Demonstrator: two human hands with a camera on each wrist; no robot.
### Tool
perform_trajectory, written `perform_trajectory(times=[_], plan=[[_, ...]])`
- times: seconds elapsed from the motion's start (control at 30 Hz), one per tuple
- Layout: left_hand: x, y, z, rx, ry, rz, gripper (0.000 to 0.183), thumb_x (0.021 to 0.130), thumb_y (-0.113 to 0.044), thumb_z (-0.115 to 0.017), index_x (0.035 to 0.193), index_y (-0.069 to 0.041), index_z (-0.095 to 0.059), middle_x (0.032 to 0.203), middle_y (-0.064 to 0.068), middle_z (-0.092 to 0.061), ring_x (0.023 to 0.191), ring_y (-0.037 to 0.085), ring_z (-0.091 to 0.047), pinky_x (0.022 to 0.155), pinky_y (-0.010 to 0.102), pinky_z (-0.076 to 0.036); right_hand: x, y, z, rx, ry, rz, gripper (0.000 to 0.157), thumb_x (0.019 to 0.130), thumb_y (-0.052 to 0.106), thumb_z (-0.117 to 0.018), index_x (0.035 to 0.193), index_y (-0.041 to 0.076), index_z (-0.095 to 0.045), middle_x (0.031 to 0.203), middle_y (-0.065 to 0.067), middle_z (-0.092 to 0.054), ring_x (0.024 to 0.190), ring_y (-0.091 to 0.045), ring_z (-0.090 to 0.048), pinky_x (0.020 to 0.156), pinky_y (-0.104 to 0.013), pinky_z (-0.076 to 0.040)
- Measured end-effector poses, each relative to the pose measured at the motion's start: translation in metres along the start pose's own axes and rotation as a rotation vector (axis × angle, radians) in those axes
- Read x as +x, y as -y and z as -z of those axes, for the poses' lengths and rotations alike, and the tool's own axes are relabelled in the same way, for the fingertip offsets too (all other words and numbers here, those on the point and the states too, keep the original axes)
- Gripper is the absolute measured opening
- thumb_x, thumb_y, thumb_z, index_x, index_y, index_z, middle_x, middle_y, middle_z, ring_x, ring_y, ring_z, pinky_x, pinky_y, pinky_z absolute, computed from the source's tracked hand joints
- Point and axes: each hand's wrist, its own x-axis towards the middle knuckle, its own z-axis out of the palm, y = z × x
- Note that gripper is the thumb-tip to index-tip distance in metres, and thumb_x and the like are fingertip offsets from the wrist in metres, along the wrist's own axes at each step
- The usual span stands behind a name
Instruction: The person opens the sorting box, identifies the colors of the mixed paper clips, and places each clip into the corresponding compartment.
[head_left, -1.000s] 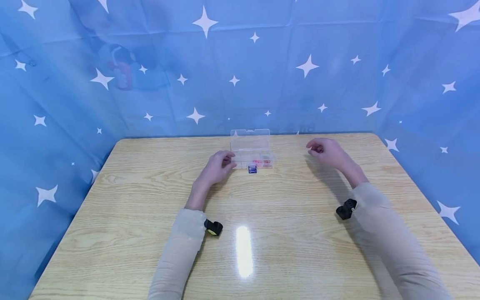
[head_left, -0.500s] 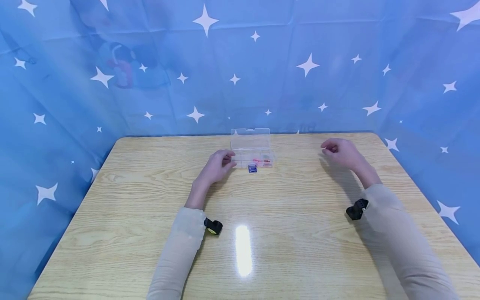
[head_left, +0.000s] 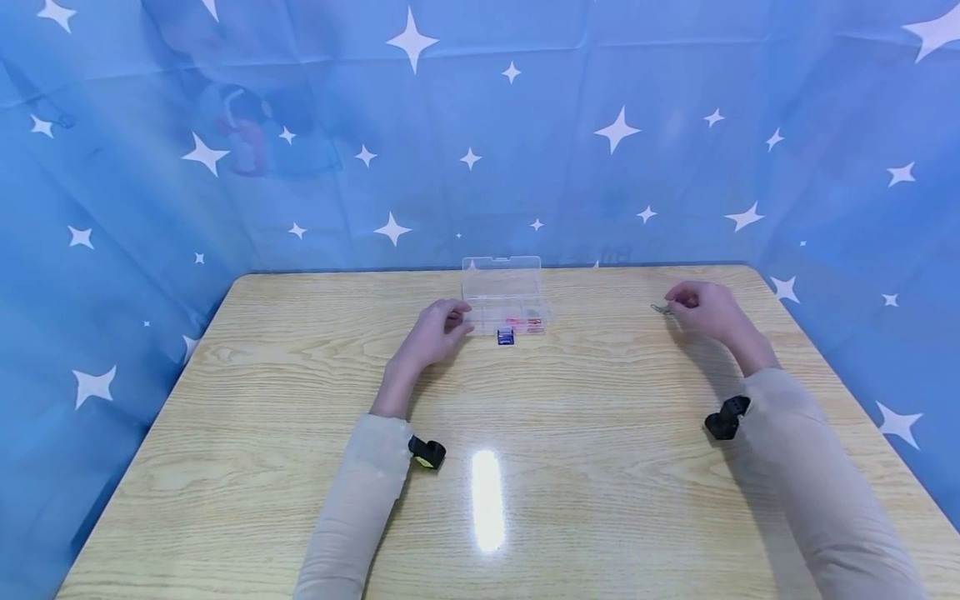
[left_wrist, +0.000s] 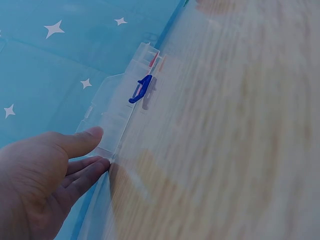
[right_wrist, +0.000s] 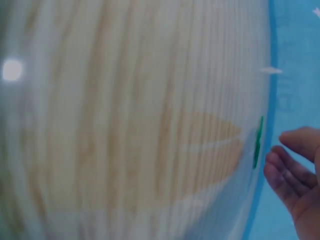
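A clear compartment box (head_left: pixel 491 327) stands at the back of the table, its lid raised. My left hand (head_left: pixel 435 335) rests at its left end. In the left wrist view, the thumb overlaps the box's front and the other fingers bend round the end corner. Red thin pieces (head_left: pixel 534 324) lie in the box's right compartments. Against its front wall stands a small blue clip-like piece (left_wrist: pixel 141 89). A thin green clip-like piece (right_wrist: pixel 258 142) lies on the table far to the right. Just right of it hovers my right hand (head_left: pixel 705 310), thumb and fingers apart around nothing.
The wood-grain table (head_left: pixel 570 433) ends at a blue star-printed cloth (head_left: pixel 525 125) behind the box. Its back right corner is close to my right hand. A bright light reflection (head_left: pixel 487 500) shows on the tabletop.
My right hand has moved to the right, and the thin green piece has come into sight at its fingertips. The left hand and the box have stayed in place.
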Motion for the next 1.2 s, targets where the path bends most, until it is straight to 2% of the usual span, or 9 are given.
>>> perform_trajectory(times=[0.13, 0.33, 0.63, 0.9, 1.2], plan=[[0.000, 0.000, 0.000, 0.001, -0.001, -0.007, 0.036, 0.101, -0.014, -0.064, 0.132, 0.003, -0.060, 0.127, 0.020, -0.060, 0.116, 0.030, -0.061, 0.102, 0.038, -0.052, -0.001, -0.009, -0.001, -0.007, 0.014, -0.025, 0.027, 0.102, 0.015, -0.058, 0.118, -0.005, -0.065, 0.110, -0.027, -0.065, 0.099, -0.042, -0.061, 0.078, -0.053, -0.054], [0.001, 0.000, -0.001, -0.002, -0.001, -0.010, 0.036, 0.101, -0.014, -0.064, 0.132, 0.004, -0.060, 0.127, 0.021, -0.060, 0.116, 0.031, -0.061, 0.102, 0.038, -0.052, 0.000, -0.019, -0.001, -0.034, 0.044, -0.045, 0.022, 0.101, 0.013, -0.060, 0.115, -0.002, -0.067, 0.104, -0.023, -0.067, 0.094, -0.038, -0.062, 0.070, -0.043, -0.053], [0.000, 0.000, -0.001, -0.013, -0.004, -0.001, 0.036, 0.101, -0.013, -0.064, 0.132, 0.004, -0.060, 0.127, 0.020, -0.060, 0.115, 0.031, -0.061, 0.101, 0.038, -0.052, -0.001, -0.018, 0.000, -0.041, 0.060, -0.048, 0.021, 0.099, 0.015, -0.062, 0.111, -0.002, -0.069, 0.101, -0.019, -0.067, 0.089, -0.032, -0.061, 0.068, -0.037, -0.050], [0.001, 0.001, -0.002, -0.005, -0.006, 0.003, 0.036, 0.101, -0.014, -0.065, 0.132, 0.003, -0.060, 0.127, 0.019, -0.060, 0.116, 0.030, -0.061, 0.102, 0.038, -0.051, -0.005, -0.016, -0.001, -0.053, 0.043, -0.056, 0.020, 0.099, 0.015, -0.062, 0.104, -0.004, -0.067, 0.097, -0.019, -0.066, 0.088, -0.032, -0.060, 0.070, -0.037, -0.049], [0.001, 0.001, -0.001, -0.003, -0.005, 0.011, 0.037, 0.101, -0.015, -0.065, 0.133, 0.002, -0.059, 0.127, 0.018, -0.060, 0.117, 0.030, -0.061, 0.103, 0.038, -0.051, -0.005, -0.016, -0.001, -0.033, 0.053, -0.083, 0.022, 0.100, 0.016, -0.060, 0.108, -0.004, -0.066, 0.102, -0.021, -0.066, 0.092, -0.034, -0.061, 0.072, -0.039, -0.051]])
